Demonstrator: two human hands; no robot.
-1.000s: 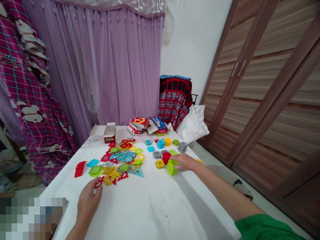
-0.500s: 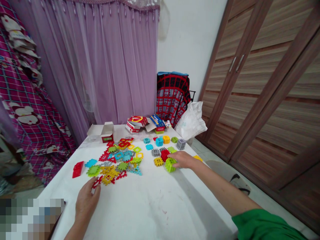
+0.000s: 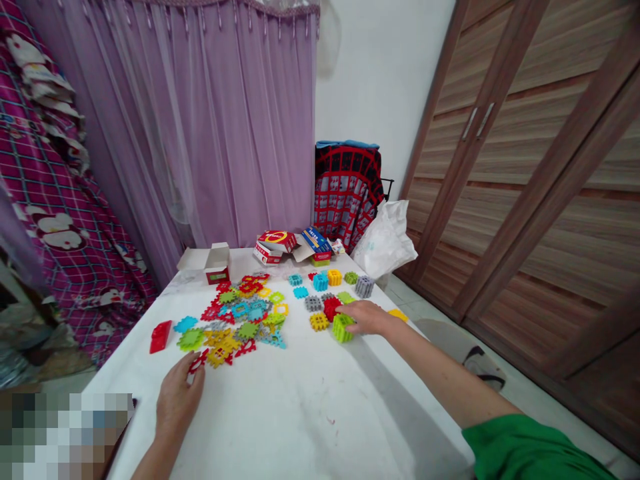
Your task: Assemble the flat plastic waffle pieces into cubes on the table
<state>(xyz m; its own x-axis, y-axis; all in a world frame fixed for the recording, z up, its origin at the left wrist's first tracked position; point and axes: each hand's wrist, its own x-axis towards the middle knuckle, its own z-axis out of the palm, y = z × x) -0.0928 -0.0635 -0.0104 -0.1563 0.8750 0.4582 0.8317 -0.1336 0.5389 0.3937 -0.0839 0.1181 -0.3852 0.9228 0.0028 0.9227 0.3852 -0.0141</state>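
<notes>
My right hand (image 3: 369, 318) has its fingers closed on a lime-green cube (image 3: 342, 329) made of interlocking plastic pieces, at the near edge of a group of built blocks. Touching its far side is a red block (image 3: 331, 308); a yellow block (image 3: 319, 322) sits just left. At the left, my left hand (image 3: 179, 393) rests low over the table, thumb and fingers around a flat red toothed piece (image 3: 199, 361). That piece lies by a heap of loose flat pieces, among them a yellow one (image 3: 220, 350) and a lime-green one (image 3: 191, 340).
On the white table (image 3: 280, 420), an open carton (image 3: 218, 275) stands at the back left. A red box (image 3: 275, 241) and a blue box (image 3: 316, 241) lie at the back. A grey block (image 3: 365, 287) and white bag (image 3: 387, 240) are back right. A red piece (image 3: 160, 337) lies far left.
The view has shifted slightly, moving everything on the table a little to the right. Both hands keep their places at the red piece and the lime-green cube.
</notes>
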